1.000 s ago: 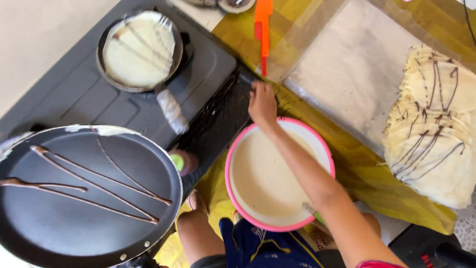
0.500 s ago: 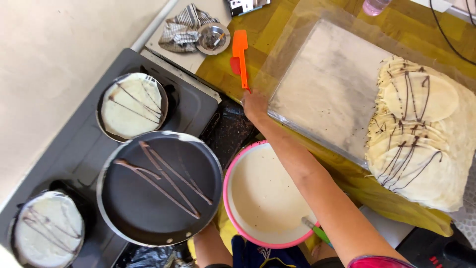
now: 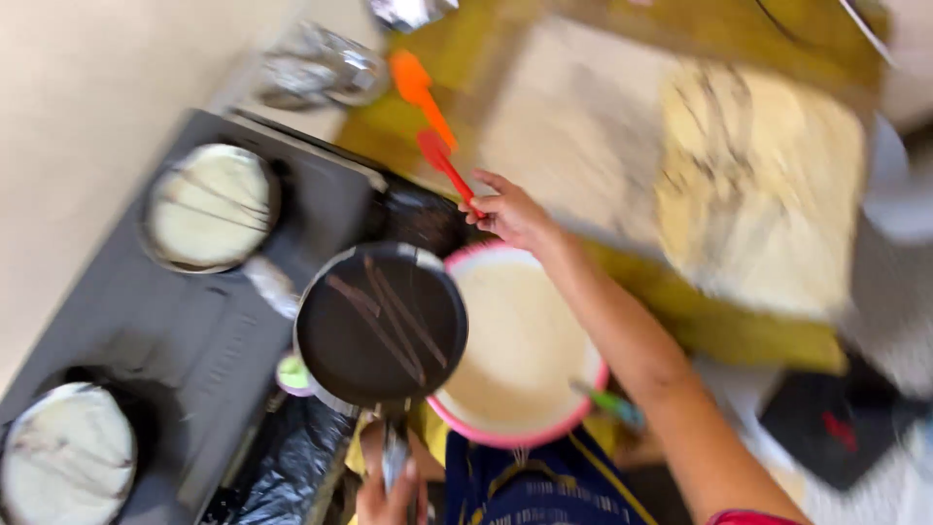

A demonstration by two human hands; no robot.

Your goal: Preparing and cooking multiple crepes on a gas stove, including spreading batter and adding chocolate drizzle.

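Right hand (image 3: 510, 212) is closed around the handle of a red spatula (image 3: 445, 167), blade pointing away over the yellow worktop (image 3: 739, 326). Left hand (image 3: 389, 491) grips the handle of a dark pan (image 3: 381, 326) streaked with brown lines – it hangs partly over a pink bowl (image 3: 525, 360) of pale batter. Beyond – an orange spatula (image 3: 420, 92), a grey stove (image 3: 185, 331) with two crepe pans, all blurry.

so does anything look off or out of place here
The black round pan with brown batter streaks is off the dark stove; the left hand holds its handle, its edge overlapping the pink-rimmed batter bowl. The right hand holds a red spatula. Nothing looks spilled.
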